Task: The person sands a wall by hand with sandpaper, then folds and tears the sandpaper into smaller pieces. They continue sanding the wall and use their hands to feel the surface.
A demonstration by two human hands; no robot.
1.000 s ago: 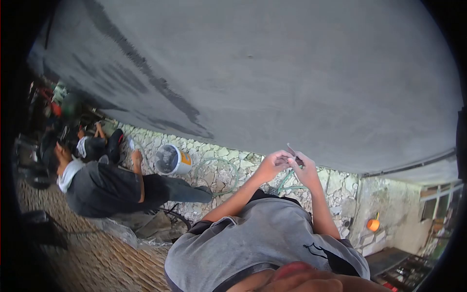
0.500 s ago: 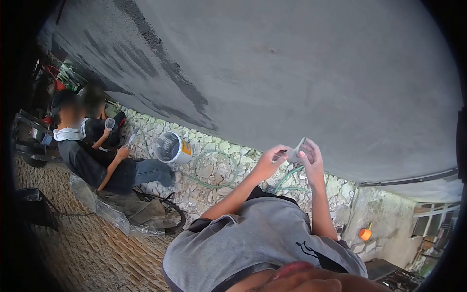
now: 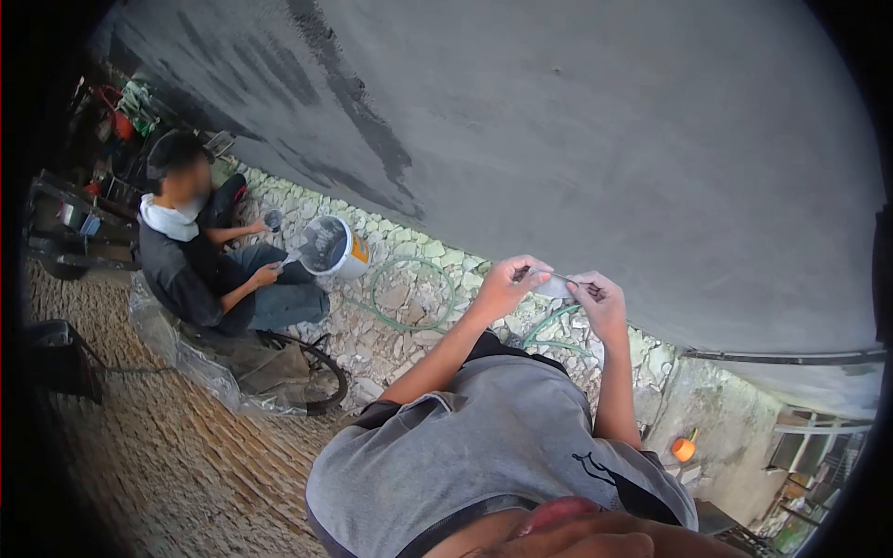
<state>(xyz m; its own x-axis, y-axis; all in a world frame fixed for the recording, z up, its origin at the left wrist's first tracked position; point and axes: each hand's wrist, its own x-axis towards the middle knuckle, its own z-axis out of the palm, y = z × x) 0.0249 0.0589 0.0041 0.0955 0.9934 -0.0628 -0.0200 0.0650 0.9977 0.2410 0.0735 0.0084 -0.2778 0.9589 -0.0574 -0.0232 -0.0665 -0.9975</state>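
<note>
In front of the plastered wall, my left hand (image 3: 508, 286) pinches one end of a small pale grey sheet (image 3: 555, 287), which looks like a piece of sandpaper. My right hand (image 3: 600, 302) grips its other end between thumb and fingers, so the sheet spans the gap between both hands. Whitish dust coats my right fingers. The grey wall (image 3: 633, 167) rises beyond my hands, and neither hand touches it. Parts of the sheet are covered by my fingertips.
At left, a seated co-worker (image 3: 200, 242) holds a cup (image 3: 273, 220) and a flat tool (image 3: 290, 259) beside a white bucket (image 3: 356, 259). A green hose (image 3: 375, 307) lies coiled on broken rubble (image 3: 409, 288). An orange dipper (image 3: 684, 450) is at right.
The sheet was bent upright; now it is flatter between my hands, with my right hand lower. The co-worker has leaned towards the bucket, bringing the cup and tool near it.
</note>
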